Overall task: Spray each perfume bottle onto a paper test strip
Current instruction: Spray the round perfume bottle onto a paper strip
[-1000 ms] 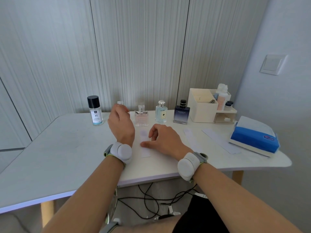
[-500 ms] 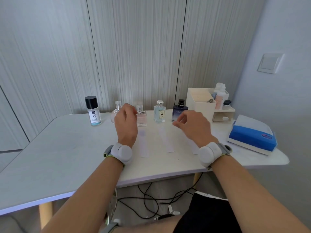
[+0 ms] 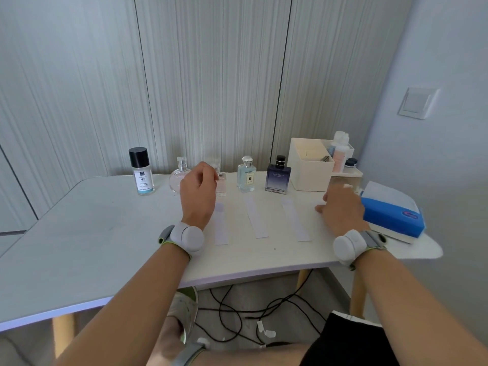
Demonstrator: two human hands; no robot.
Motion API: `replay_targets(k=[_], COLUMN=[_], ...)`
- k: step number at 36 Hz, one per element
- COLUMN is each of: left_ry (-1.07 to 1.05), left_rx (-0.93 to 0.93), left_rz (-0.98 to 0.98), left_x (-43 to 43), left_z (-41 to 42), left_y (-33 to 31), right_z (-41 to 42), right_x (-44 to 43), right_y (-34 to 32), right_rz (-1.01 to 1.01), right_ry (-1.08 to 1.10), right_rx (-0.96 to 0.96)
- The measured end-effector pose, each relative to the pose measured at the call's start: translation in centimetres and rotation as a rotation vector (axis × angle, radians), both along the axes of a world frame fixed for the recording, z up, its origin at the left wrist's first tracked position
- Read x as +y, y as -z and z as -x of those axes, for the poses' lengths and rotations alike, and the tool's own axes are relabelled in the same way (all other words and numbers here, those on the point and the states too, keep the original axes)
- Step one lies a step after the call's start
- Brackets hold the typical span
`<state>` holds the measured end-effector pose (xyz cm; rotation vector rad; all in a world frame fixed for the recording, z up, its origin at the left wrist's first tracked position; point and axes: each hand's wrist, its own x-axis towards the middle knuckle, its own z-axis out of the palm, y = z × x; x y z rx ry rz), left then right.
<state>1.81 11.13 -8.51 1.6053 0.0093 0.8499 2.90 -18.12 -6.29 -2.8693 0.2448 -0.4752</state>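
Note:
Several perfume bottles line the back of the white table (image 3: pixel 79 233): a black-capped one marked 45 (image 3: pixel 141 171), a round pink one (image 3: pixel 179 178), a square pink one (image 3: pixel 221 184) partly hidden, a pale blue one (image 3: pixel 246 175) and a dark blue one (image 3: pixel 277 177). Three paper strips lie in front: left strip (image 3: pixel 220 228), middle strip (image 3: pixel 256 217), right strip (image 3: pixel 295 220). My left hand (image 3: pixel 198 194) hovers before the pink bottles, fingers loosely curled, holding nothing. My right hand (image 3: pixel 340 207) rests fingers-down on the table beside the tissue pack; what lies under it is hidden.
A white desk organiser (image 3: pixel 311 165) with small bottles stands at the back right. A blue tissue pack (image 3: pixel 388 215) lies at the right table edge. Black cables (image 3: pixel 237 313) run on the floor under the table. Walls close off the back and right.
My right hand has moved from the middle strip to the right, down by the tissue pack. My left hand has come off the round pink bottle and shifted slightly right.

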Motion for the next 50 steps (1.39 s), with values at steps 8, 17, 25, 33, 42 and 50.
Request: replay_targets(k=[8,17,25,33,42,50], left_ry=[0.01,0.026,0.012,0.009,0.012,0.004], left_rx=[-0.002,-0.007,-0.013,-0.014,-0.014,-0.013], left_rz=[-0.007,-0.007,-0.007,-0.012,-0.009,-0.019], left_x=[0.1,0.1,0.0,0.1,0.0,0.0], left_z=[-0.2,-0.2,0.0,-0.2,-0.2,-0.1], left_y=[0.2,0.2,-0.1,0.0,0.1,-0.1], right_z=[-0.2,-0.8,-1.3,-1.4,-1.5,-1.3], right_x=[-0.3,-0.8,-0.7,-1.1,-1.3,-1.6], right_y=[-0.2,-0.4,-0.4,-0.6,-0.3,-0.5], right_rz=[-0.069,-0.158,-0.167,-0.159,-0.104,-0.03], right_ry=[0.029,0.043,0.039,0.027,0.047,0.061], right_rx=[-0.031,0.016,-0.031,-0.03,-0.056,-0.046])
